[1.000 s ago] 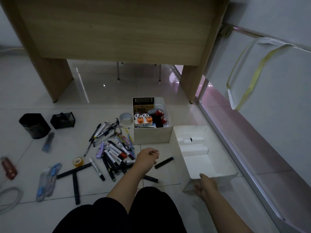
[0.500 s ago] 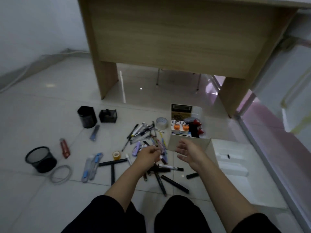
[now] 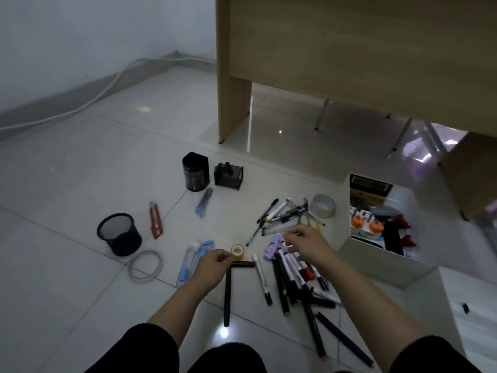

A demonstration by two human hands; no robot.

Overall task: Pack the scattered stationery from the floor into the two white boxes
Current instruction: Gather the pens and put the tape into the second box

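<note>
Left hand: the left hand (image 3: pixel 212 265) is low over the floor, its fingers curled at the end of a short black marker (image 3: pixel 243 264). It seems to pinch this end, just beside the small yellow tape roll (image 3: pixel 237 253), but the contact itself is hidden by the hand.
Right hand: the right hand (image 3: pixel 306 244) is over the pile of markers (image 3: pixel 293 273), with fingers loosely curled and a little apart. Whether the fingertips hold a pen I cannot tell.
Pens: a second heap of pens (image 3: pixel 282 215) lies farther from the person, between the right hand and the clear tape roll (image 3: pixel 322 206).
Long black marker: a long black marker (image 3: pixel 227 297) lies on the tiles under the left forearm, and it makes a corner with the short one.
First white box: the first white box (image 3: pixel 373 254) stands on the floor at the right, beside the pens. It already holds a calculator (image 3: pixel 369 187), orange and red items and some black things.
Second white box: the second white box (image 3: pixel 462 300) is at the right edge, nearer to the person, touching the first one. Only a part of it is visible.
Left side of floor: a round mesh cup (image 3: pixel 119 234), a red cutter (image 3: pixel 155 219), a white cable coil (image 3: pixel 146 265) and blue-white cutters (image 3: pixel 195 258) lie well apart from the boxes.
Farther back: a black cylinder holder (image 3: pixel 195 171) and a square black mesh holder (image 3: pixel 229 175) stand side by side, with a blue pen-like item (image 3: pixel 204 202) just in front.
Desk: a wooden desk (image 3: pixel 349 49) stands behind everything.
</note>
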